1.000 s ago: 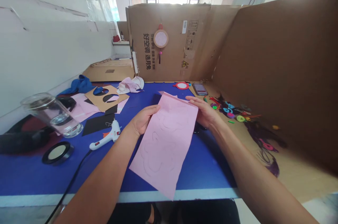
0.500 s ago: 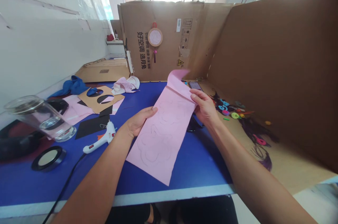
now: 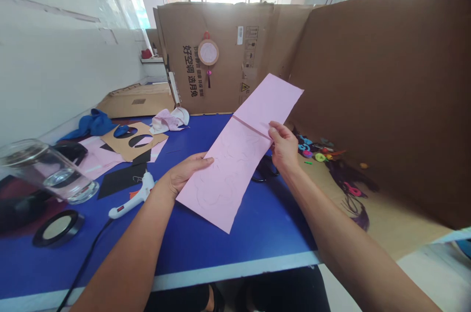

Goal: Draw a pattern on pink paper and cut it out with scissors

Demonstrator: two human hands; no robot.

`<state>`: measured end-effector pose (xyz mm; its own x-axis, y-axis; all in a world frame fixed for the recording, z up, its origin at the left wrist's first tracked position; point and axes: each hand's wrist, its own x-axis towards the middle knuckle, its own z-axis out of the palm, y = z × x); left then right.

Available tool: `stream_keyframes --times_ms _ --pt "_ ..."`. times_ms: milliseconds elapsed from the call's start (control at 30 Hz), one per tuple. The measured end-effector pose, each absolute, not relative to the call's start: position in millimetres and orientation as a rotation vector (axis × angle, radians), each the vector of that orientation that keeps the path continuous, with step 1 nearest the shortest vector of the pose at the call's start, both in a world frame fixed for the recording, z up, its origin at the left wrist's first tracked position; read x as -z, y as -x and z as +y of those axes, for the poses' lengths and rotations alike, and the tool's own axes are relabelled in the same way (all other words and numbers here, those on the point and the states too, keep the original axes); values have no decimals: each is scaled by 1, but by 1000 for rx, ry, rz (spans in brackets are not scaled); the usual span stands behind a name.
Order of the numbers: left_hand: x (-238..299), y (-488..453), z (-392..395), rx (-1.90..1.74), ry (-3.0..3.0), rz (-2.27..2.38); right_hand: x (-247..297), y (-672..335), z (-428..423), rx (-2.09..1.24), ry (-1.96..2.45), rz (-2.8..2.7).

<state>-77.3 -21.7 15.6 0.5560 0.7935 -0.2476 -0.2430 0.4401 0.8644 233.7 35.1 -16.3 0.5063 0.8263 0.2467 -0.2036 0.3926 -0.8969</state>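
- Two bare hands, left hand and right hand, lift a creased pink paper sheet above the blue tabletop.
- Left fingers lie along its edge; right fingers pinch it, keeping the pencilled outlines spread flat.
- A hot glue gun lies near the left hand.

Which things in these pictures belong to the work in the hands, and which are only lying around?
In the work: left hand, right hand, pink paper with drawn outlines.
Lying around: glue gun, glass, cardboard stencil, black paper, blue cloth.
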Motion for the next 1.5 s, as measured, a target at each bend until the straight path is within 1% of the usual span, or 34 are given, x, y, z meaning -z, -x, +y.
stream_keyframes --times_ms 233,333,500,733,1200,1500 --pt "-19 83 -17 -738 -800 694 32 -239 51 -730 1006 -770" --pt "-18 83 -15 -701 -710 744 37 -240 56 -724 1015 -790" --pt "-15 86 -6 -753 -617 791 39 -242 59 -710 1020 -757" --pt "-7 85 1 -869 -668 722 33 -239 54 -781 991 -667" --pt "0 90 7 -900 -736 763 36 -241 56 -792 975 -700" --pt "0 89 8 -938 -673 782 33 -238 54 -786 940 -691"
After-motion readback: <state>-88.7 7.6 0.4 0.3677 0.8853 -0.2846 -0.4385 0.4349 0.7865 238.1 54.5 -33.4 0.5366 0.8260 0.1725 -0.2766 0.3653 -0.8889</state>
